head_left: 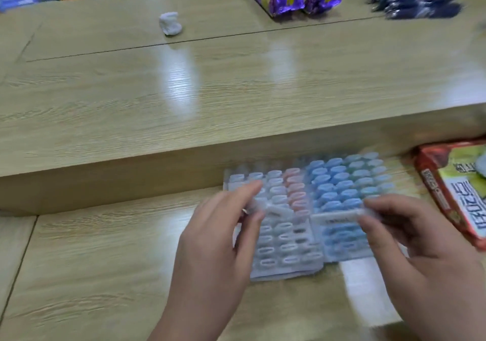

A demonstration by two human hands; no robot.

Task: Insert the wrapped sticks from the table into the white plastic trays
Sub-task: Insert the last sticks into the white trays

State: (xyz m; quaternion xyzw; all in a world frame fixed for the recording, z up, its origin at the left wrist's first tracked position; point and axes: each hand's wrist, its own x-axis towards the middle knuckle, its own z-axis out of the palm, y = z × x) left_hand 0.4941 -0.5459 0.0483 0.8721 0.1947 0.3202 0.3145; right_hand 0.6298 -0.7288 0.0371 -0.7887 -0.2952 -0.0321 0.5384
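Over two trays (286, 271) (347, 255), two hands (218, 248) (420, 256), two sticks (276, 212) (336, 219)

Blurred trays (288, 272); red packet (447, 183) cut off right.

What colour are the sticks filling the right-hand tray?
The sticks are mostly blue; head view.

Wooden table (105, 248), lower level: two white plastic trays side by side, left tray (263, 275) with white and pink stick ends, right tray (347, 256) with blue and green. Above them, left hand (218, 238) pinches a wrapped stick (276, 212) and right hand (420, 248) pinches a second stick (339, 219). Red packet (452, 191) at the right edge.
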